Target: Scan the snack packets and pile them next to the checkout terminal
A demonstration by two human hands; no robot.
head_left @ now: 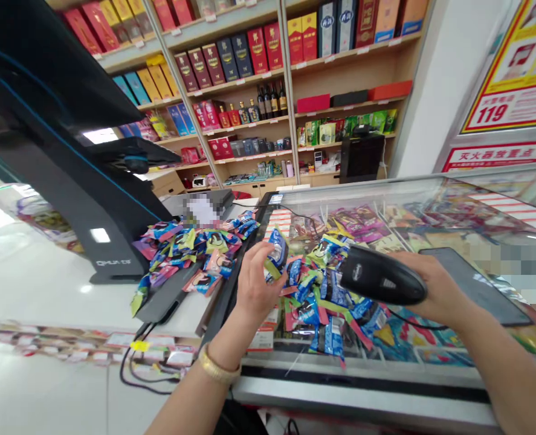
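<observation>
My left hand (pixel 256 284) pinches a small blue snack packet (pixel 277 252) and holds it upright above the glass counter (pixel 385 199). My right hand (pixel 435 290) grips a black handheld barcode scanner (pixel 381 279), its head pointing left toward the packet. Below both hands lies a heap of blue and green snack packets (pixel 326 302) on the glass. A second heap of mixed packets (pixel 190 248) lies to the left, on a keyboard beside the till. A gold bracelet sits on my left wrist.
A black till terminal (pixel 68 181) stands on the white counter at left. A dark tablet (pixel 471 284) lies flat on the glass at right. Cables (pixel 136 368) hang below the counter edge. Shelves of boxed goods and bottles (pixel 268 99) fill the back wall.
</observation>
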